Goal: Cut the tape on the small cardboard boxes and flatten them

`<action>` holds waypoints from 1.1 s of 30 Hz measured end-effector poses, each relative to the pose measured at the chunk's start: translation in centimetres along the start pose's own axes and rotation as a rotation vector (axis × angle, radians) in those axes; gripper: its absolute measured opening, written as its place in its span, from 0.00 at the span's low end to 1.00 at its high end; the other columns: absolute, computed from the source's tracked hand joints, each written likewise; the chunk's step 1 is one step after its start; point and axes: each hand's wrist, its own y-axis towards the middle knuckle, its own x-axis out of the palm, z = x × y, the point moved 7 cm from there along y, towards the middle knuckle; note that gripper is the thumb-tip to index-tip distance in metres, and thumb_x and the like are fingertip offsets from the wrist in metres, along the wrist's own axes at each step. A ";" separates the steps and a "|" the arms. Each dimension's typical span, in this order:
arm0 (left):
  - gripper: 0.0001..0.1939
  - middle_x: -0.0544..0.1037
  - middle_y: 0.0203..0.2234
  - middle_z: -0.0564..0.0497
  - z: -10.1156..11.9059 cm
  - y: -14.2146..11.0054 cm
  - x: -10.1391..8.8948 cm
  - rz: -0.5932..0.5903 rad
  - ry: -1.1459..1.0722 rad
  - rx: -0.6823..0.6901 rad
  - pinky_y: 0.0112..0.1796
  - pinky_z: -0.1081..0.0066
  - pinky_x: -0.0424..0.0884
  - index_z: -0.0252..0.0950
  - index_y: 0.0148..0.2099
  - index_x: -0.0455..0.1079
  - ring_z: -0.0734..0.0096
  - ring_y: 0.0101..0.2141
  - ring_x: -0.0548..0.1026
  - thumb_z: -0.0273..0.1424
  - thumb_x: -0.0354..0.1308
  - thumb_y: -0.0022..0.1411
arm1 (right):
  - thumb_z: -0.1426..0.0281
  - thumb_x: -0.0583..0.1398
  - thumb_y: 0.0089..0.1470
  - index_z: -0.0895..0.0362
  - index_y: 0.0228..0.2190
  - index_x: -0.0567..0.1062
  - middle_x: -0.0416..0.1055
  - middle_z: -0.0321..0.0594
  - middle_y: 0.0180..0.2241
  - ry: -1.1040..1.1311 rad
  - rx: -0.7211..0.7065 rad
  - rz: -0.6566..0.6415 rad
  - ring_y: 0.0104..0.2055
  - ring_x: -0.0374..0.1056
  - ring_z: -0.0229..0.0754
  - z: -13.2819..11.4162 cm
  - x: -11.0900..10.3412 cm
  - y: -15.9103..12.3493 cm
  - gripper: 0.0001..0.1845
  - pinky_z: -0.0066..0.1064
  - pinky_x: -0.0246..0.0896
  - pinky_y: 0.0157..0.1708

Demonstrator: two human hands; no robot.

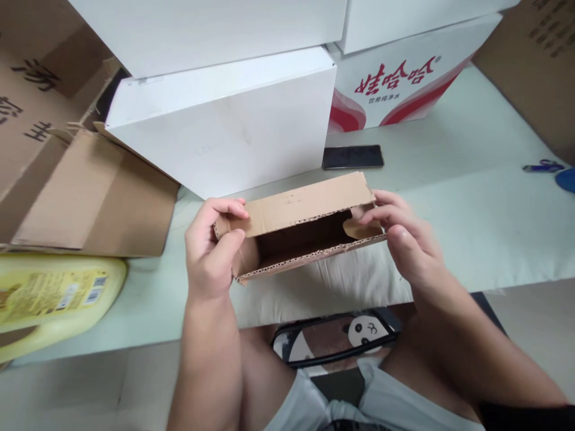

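Head view: two bare hands hold a small cardboard box [309, 200] between them, near the front edge of a table [471, 209] covered in pale green. The box's long opening faces the person, probably so that they can look straight into it; its inside is dark and its bottom cannot be made out. Whether the box rests on the table or is lifted clear, I cannot tell.

The left hand [213, 251] pinches the box's left end, thumb on the near side and fingers wrapped round the back and top. That grip seems meant to steady the box. The right hand [411, 239] is at the other end, its fingers bent, with the foremost fingertips at the opening beside a small flap [359, 230] that folds inward. Its thumb lies outside, close to the box's edge; I cannot tell whether it presses there. The lighter hold may be to leave the fingers free to handle the flap.

Just behind the box, a phone [353, 157] lies flat before a white box [233, 137] and a printed box [404, 84] with red lettering, perhaps set back to leave working room. At the left, a yellow jug [81, 293] lies near a bigger carton [90, 191].
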 end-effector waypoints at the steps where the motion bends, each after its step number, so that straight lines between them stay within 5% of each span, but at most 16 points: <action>1: 0.10 0.80 0.31 0.51 -0.1 0.0 0.0 0.005 -0.011 -0.012 0.56 0.52 0.72 0.44 0.34 0.77 0.53 0.46 0.79 0.26 0.60 0.49 | 0.45 0.57 0.66 0.49 0.33 0.83 0.76 0.46 0.56 0.001 -0.014 -0.001 0.66 0.67 0.61 0.0 -0.1 0.0 0.25 0.59 0.61 0.66; 6: 0.04 0.80 0.30 0.51 -0.4 0.2 -0.1 0.029 -0.049 -0.063 0.54 0.53 0.74 0.43 0.33 0.77 0.55 0.44 0.80 0.29 0.64 0.52 | 0.50 0.61 0.64 0.49 0.23 0.79 0.77 0.43 0.50 0.058 -0.140 -0.057 0.66 0.67 0.62 -0.5 -0.1 0.1 0.24 0.61 0.58 0.69; 15: 0.08 0.78 0.27 0.51 -0.7 0.6 -0.1 0.064 -0.042 -0.120 0.52 0.56 0.74 0.41 0.30 0.74 0.57 0.43 0.80 0.35 0.70 0.53 | 0.46 0.63 0.59 0.50 0.24 0.77 0.75 0.43 0.45 0.013 -0.266 -0.173 0.57 0.71 0.58 -1.6 0.2 0.4 0.24 0.62 0.50 0.73; 19: 0.17 0.77 0.28 0.50 -1.8 0.8 -0.2 0.081 -0.079 -0.142 0.52 0.56 0.74 0.41 0.30 0.74 0.57 0.41 0.78 0.48 0.72 0.54 | 0.52 0.71 0.52 0.51 0.26 0.74 0.74 0.41 0.44 -0.017 -0.345 -0.201 0.52 0.73 0.54 -1.8 0.6 0.6 0.19 0.64 0.50 0.73; 22: 0.28 0.78 0.33 0.48 -2.1 0.5 0.2 0.036 -0.101 -0.170 0.45 0.57 0.74 0.43 0.33 0.77 0.57 0.40 0.76 0.63 0.61 0.59 | 0.62 0.71 0.54 0.51 0.24 0.72 0.75 0.41 0.43 -0.052 -0.274 -0.152 0.52 0.74 0.53 -1.2 0.5 0.6 0.15 0.63 0.55 0.71; 25: 0.26 0.80 0.35 0.47 -1.1 0.4 1.0 -0.102 -0.038 -0.077 0.41 0.58 0.72 0.46 0.35 0.80 0.57 0.39 0.76 0.60 0.55 0.66 | 0.63 0.70 0.55 0.49 0.33 0.75 0.75 0.42 0.45 -0.037 -0.218 -0.085 0.53 0.73 0.54 -0.5 0.1 0.4 0.09 0.60 0.62 0.66; 29: 0.20 0.79 0.32 0.49 0.2 0.5 1.2 -0.185 0.068 0.085 0.40 0.59 0.70 0.46 0.34 0.79 0.58 0.38 0.76 0.51 0.56 0.71 | 0.61 0.68 0.58 0.43 0.58 0.73 0.72 0.41 0.46 -0.004 -0.170 -0.063 0.51 0.72 0.51 0.2 -0.1 0.2 0.27 0.53 0.69 0.59; 33: 0.21 0.79 0.32 0.50 -0.4 0.5 0.9 -0.140 0.044 0.015 0.39 0.59 0.68 0.45 0.32 0.78 0.59 0.37 0.75 0.53 0.57 0.69 | 0.60 0.68 0.59 0.41 0.55 0.80 0.68 0.41 0.43 -0.075 -0.201 -0.062 0.52 0.69 0.52 -0.3 -0.1 0.2 0.22 0.57 0.62 0.65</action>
